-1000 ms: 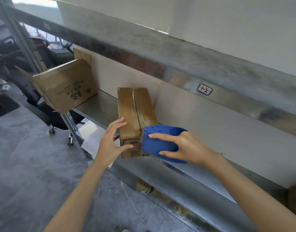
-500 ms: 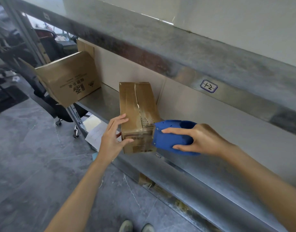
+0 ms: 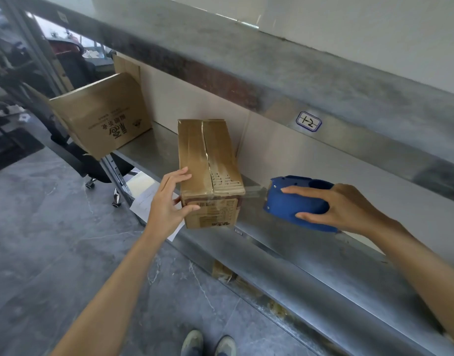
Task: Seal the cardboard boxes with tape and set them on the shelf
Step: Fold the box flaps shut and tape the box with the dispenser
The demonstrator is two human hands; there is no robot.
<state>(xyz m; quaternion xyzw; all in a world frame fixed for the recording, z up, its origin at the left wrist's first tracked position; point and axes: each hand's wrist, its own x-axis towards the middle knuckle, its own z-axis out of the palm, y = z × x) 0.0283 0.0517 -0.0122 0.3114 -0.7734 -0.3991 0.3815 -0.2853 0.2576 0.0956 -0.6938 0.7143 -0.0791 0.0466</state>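
The small cardboard box point(image 3: 208, 170) is placed on the metal shelf point(image 3: 323, 260), close to its front edge, so that the top seam and the near end face can both be reached. Its flaps are closed, and glossy tape appears to lie along the seam and over the near edge. The left hand point(image 3: 167, 204) is laid against the near left corner of the box with the fingers nearly straight and spread and the thumb across the front face; nothing is gripped, the box seems only to be braced so that it does not slide when the tape is pulled. The blue tape dispenser point(image 3: 292, 201) is held by the right hand point(image 3: 346, 204), the fingers and thumb curled round its body, just to the right of the box and apart from it. A clear strip of tape point(image 3: 254, 192) is stretched between the near right corner of the box and the dispenser, so the strip is judged not yet cut. A larger open box point(image 3: 102, 116) is seen at the left end of the shelf, overhanging it.
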